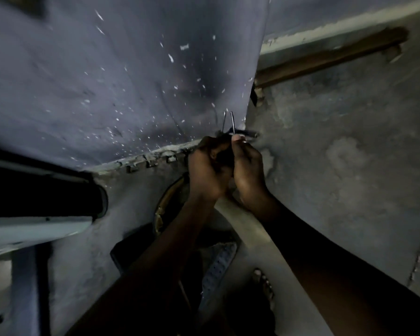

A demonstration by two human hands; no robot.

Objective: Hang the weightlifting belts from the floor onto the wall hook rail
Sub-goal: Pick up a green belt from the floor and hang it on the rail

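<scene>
Both hands are raised together at the corner where two walls meet. My left hand (209, 170) and my right hand (249, 170) are closed side by side on the top end of a weightlifting belt. The belt's metal buckle (229, 122) sticks up above my fingers, next to a small dark hook (249, 134) on the wall. A pale grey belt strap (247, 229) hangs down under my right wrist. A curved brown-edged belt (161, 207) shows below my left hand. A perforated strap (218, 267) lies lower, between my forearms. The picture is too dark to tell whether the buckle touches the hook.
A brown wooden rail (325, 57) runs along the rough grey wall at the upper right. The blue-grey wall (107, 81) on the left is speckled with chipped paint. A dark rounded bar and a pale beam (34, 229) jut in from the left.
</scene>
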